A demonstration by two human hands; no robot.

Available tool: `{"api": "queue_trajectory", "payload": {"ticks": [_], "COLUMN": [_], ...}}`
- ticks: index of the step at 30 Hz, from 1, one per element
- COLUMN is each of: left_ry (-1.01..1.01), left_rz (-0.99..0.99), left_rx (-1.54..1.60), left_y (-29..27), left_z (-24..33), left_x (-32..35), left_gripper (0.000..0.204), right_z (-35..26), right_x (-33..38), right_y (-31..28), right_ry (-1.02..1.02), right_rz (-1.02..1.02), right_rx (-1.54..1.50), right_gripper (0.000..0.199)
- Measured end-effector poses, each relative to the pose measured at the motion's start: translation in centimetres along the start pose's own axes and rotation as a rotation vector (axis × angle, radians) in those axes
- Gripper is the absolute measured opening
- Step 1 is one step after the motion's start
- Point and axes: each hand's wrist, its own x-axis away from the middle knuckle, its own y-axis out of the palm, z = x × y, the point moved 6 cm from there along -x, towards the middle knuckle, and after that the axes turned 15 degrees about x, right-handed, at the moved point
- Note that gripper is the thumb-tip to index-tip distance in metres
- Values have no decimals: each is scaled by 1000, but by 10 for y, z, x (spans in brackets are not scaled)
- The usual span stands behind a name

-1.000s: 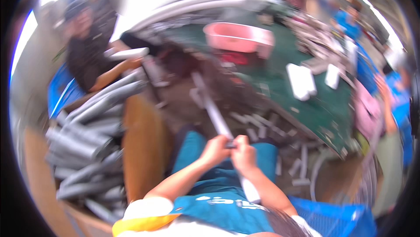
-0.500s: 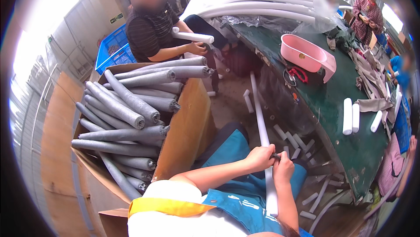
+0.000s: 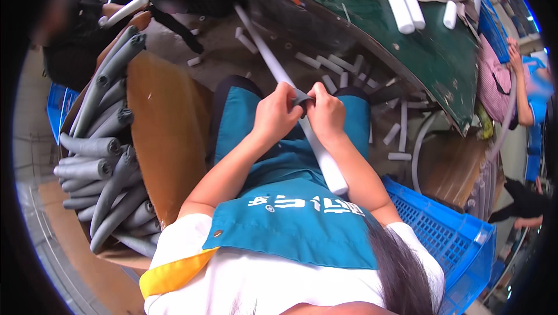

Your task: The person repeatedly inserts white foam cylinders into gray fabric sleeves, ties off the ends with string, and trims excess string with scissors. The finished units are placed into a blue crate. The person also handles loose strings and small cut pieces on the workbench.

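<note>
A long white foam tube [image 3: 326, 166] slants across my lap, its near end close to my chest and its far end reaching past my knees. Around its middle sits a small dark grey piece of fabric [image 3: 301, 99]. My left hand [image 3: 275, 111] pinches this fabric from the left, fingers closed. From the other side my right hand [image 3: 326, 112] grips it too, thumb and fingers bent together. Part of the fabric is hidden under my fingers. To my left, several grey fabric-covered tubes [image 3: 104, 190] with gathered ends lie piled in a cardboard box [image 3: 168, 123].
A green-topped table [image 3: 372, 30] at the far right bears short white foam pieces [image 3: 399, 8]. Offcuts [image 3: 395, 134] litter the floor below it. A blue crate [image 3: 442, 222] stands by my right elbow. Another person sits at far left, holding a white tube [image 3: 129, 9].
The view has tilted down and turned, so the box and table sit differently in it. Both hands stay on the grey fabric around the white tube.
</note>
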Motion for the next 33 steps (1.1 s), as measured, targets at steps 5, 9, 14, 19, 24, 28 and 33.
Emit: {"api": "queue_trajectory", "payload": {"ticks": [5, 9, 14, 19, 24, 28, 33], "left_ry": [-714, -982, -735, -420, -567, -539, -651], "left_rz": [-312, -258, -147, 30, 162, 227, 194], "left_rx": [847, 1542, 1900, 1678, 1572, 1574, 1661], "left_y": [13, 33, 35, 13, 5, -1, 25], "left_z": [-48, -40, -21, -10, -17, -28, -39], "left_x": [6, 11, -11, -27, -27, -26, -15], "left_gripper": [50, 68, 51, 68, 61, 50, 44], "right_z": [13, -6, -1, -10, -28, -39, -37], "right_x": [-6, -2, -5, 0, -7, -3, -10], "right_y": [-8, -8, -3, 2, -27, -31, -25], "right_ry": [67, -21, 156, 204, -170, -250, -129], "right_rz": [73, 30, -35, -295, 1, 20, 66], "right_rx": [-127, -347, -803, -936, -440, -249, -215], "right_gripper": [17, 20, 18, 20, 33, 36, 17]}}
